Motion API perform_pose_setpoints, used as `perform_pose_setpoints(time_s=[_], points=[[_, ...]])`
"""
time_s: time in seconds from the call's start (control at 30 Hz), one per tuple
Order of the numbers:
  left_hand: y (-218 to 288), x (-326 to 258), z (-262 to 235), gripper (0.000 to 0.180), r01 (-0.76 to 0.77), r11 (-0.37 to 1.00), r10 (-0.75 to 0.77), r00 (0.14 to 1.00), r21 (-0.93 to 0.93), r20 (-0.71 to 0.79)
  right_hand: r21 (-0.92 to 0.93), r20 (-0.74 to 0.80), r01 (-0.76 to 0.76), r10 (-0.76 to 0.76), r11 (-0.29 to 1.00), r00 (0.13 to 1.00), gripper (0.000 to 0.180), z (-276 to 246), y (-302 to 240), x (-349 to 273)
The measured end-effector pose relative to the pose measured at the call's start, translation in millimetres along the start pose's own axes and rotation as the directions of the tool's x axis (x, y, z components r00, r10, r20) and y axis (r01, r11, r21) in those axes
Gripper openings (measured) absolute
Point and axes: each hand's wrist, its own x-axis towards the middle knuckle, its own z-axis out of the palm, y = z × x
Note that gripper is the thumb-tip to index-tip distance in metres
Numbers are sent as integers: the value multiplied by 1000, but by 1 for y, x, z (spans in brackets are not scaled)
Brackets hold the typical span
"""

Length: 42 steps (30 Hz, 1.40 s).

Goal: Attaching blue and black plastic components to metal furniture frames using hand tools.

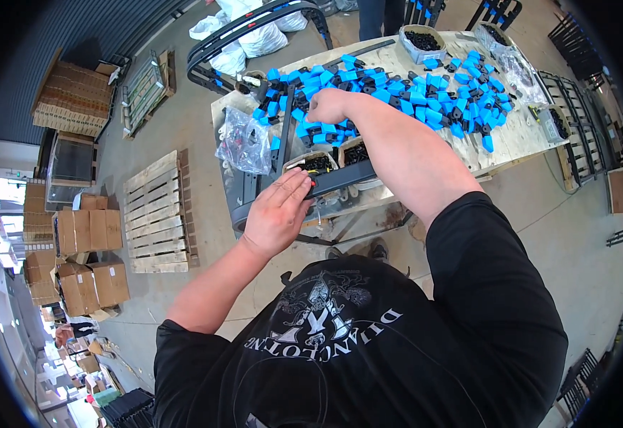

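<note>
My left hand [279, 214] lies over the near bar of a black frame [343, 177], fingers on top and thumb on the near side. A small red spot shows on the bar by its fingertips. Farther off, my right hand [330, 107] reaches with curled fingers to the left part of a pile of blue-and-black plastic pieces [425, 100]. What its fingertips hold, if anything, is hidden. Just beyond the near bar stand two containers of small black parts, a left one [318, 162] and a right one [355, 153].
The wooden-topped table [511, 148] carries a clear plastic bag [246, 143] at its left. A tub of black parts [423, 43] stands at the far edge. Left on the floor lies a wooden pallet [156, 214], with cardboard boxes [87, 232] beyond. A person's legs [381, 18] show behind the table.
</note>
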Motion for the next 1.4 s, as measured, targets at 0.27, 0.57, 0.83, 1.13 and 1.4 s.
perform_pose_setpoints(time_s=[0.27,0.57,0.83,1.13,1.4], points=[[6,-4,-30,54,252,968,-251,967,-2,35,70,-28,-10,12,998,1000,48,-3,2,-7],[-39,-74,5,27,546,793,-601,776,-272,-193,108,-335,179,-134,978,933,36,-1,-6,-7],[15,-127,0,23,514,835,-550,784,-198,-288,184,-739,534,-242,825,629,23,9,-90,-126],[56,-162,-4,17,469,855,-513,829,-224,-222,138,-888,71,92,988,450,24,30,-22,-374],[45,-205,11,21,513,571,-743,654,-641,-138,635,-731,227,481,738,483,29,105,27,-395]])
